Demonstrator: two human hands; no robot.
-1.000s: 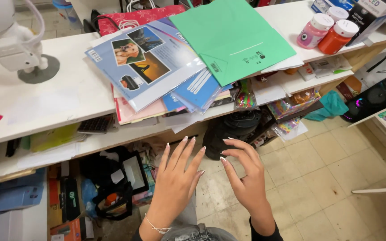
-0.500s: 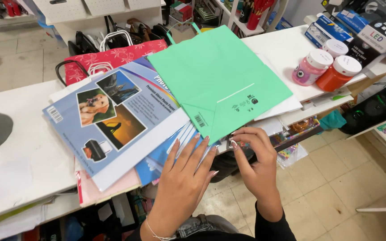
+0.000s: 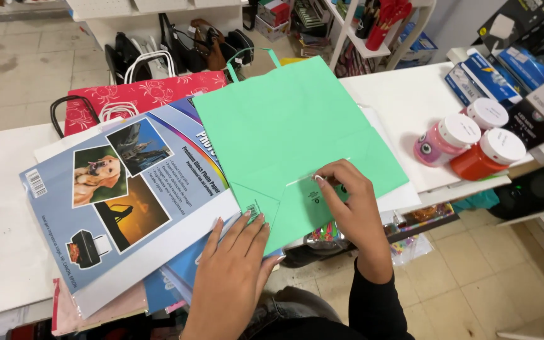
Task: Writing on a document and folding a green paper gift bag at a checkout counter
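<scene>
Both hands are on one flat green paper bag (image 3: 291, 132) that lies on the white counter (image 3: 1, 208). Her left hand (image 3: 234, 264) rests palm down with fingers stretched out and together, fingertips on the bag's near corner and on the photo paper pack (image 3: 121, 201) beside it, gripping nothing. Her right hand (image 3: 347, 201) is curled, fingertips pinching at the folded bottom flap of the bag. The bag's two green handles point away, toward the far edge of the counter. Under the bag lies one red patterned gift bag (image 3: 140, 97) with white cord handles, and under the photo paper pack a few more blue packs peek out. To the right stand three paint jars (image 3: 467, 145) with white lids: two pink, one orange. Several boxes (image 3: 524, 75) sit behind them.
</scene>
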